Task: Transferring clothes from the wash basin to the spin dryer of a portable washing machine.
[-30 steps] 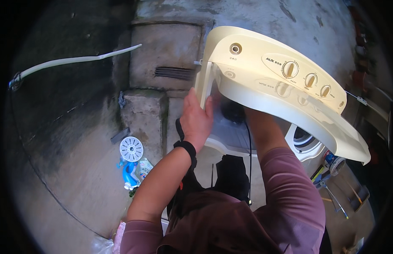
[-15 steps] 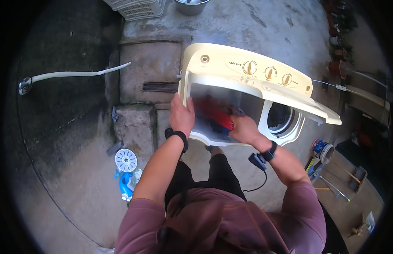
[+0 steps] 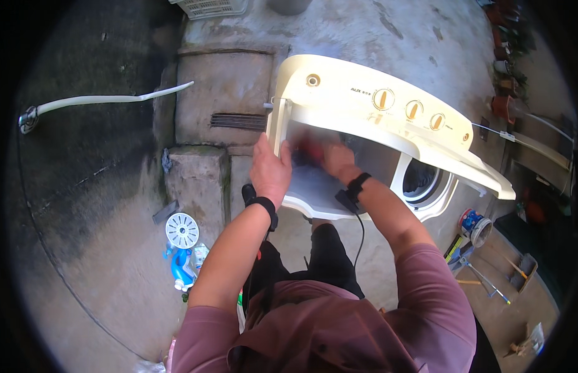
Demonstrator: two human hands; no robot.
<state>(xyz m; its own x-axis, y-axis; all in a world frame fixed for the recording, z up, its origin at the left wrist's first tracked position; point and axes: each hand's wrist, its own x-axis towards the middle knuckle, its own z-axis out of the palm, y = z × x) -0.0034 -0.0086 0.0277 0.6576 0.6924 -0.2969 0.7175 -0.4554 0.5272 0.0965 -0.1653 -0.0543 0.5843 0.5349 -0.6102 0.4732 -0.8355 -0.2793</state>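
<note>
A cream twin-tub washing machine stands in front of me with its wash tub uncovered. My left hand grips the tub's left rim, thumb toward the inner side. Deep in the same tub is my right hand, its fingers closed around a red thing. Motion blur hides what kind of thing that is. A dark shape beside it near the tub's left wall is also smeared. Beside the wash tub, the round spin tub shows dark contents.
A white hose juts from the left wall above a floor grate. A white slotted disc and a blue bottle lie at lower left. On the right are a paint bucket and a dustpan; a crate sits at the back.
My right hand has moved left and farther into the tub with the red thing. The left hand stays on the rim. The view has shifted slightly.
</note>
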